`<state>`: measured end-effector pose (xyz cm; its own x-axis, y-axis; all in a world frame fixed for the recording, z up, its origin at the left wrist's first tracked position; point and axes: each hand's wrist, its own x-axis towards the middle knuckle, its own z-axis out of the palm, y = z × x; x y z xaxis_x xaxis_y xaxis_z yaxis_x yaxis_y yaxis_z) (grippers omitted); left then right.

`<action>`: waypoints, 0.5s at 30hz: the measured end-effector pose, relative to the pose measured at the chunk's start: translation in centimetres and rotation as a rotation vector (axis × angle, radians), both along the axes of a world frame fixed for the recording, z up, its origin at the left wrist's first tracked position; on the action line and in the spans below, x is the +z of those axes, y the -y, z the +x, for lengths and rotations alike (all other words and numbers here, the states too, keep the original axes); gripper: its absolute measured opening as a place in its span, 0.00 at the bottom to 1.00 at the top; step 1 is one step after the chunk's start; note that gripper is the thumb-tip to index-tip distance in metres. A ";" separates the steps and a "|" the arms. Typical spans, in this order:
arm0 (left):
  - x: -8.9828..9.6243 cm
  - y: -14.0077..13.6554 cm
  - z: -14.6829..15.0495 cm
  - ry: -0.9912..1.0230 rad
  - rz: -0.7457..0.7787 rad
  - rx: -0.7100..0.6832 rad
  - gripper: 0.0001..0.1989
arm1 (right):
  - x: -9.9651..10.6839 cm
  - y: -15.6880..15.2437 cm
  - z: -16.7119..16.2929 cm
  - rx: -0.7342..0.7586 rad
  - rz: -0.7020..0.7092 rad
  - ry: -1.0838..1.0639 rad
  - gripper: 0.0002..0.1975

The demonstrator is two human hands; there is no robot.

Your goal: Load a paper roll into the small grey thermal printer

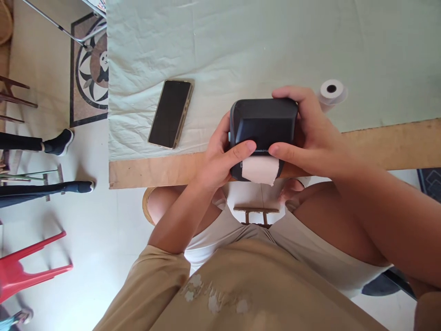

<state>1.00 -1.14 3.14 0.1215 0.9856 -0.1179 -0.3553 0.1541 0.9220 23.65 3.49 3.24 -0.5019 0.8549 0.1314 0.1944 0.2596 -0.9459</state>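
Observation:
A black label printer (267,126) is held between my two hands above the table's front edge. My left hand (225,154) wraps round its left side, thumb on the lid near the lettering. On the right side, my right hand (310,133) grips it, with the thumb on the front of the lid and a finger over the far corner. A strip of white paper (261,169) with a torn edge hangs out of the printer's front slot. Whatever lies inside the printer is hidden by its lid.
On the green cloth (241,46), a smartphone (171,114) lies to the left and a white paper roll (332,92) stands to the right. Bare wood (389,142) shows along the front edge. At left are a red stool (31,271) and another person's feet (60,142).

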 end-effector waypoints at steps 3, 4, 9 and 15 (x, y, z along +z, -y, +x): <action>0.2 -0.3 -0.5 -0.006 -0.041 -0.062 0.34 | 0.2 -0.2 -0.2 0.010 -0.016 -0.003 0.41; 0.3 -0.3 -0.5 -0.003 -0.056 -0.074 0.36 | 0.3 -0.2 -0.2 0.014 -0.026 0.004 0.41; 1.0 -0.1 0.2 0.013 -0.026 -0.059 0.35 | 0.2 0.0 -0.3 0.002 -0.067 -0.034 0.42; 1.5 -0.4 1.4 0.138 -0.012 0.040 0.25 | -0.5 0.2 0.1 -0.092 -0.090 -0.020 0.41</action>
<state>2.44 -0.79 4.62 0.0980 0.9885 -0.1151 -0.4843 0.1484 0.8622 23.75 3.30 2.75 -0.4191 0.9058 0.0615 0.1947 0.1558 -0.9684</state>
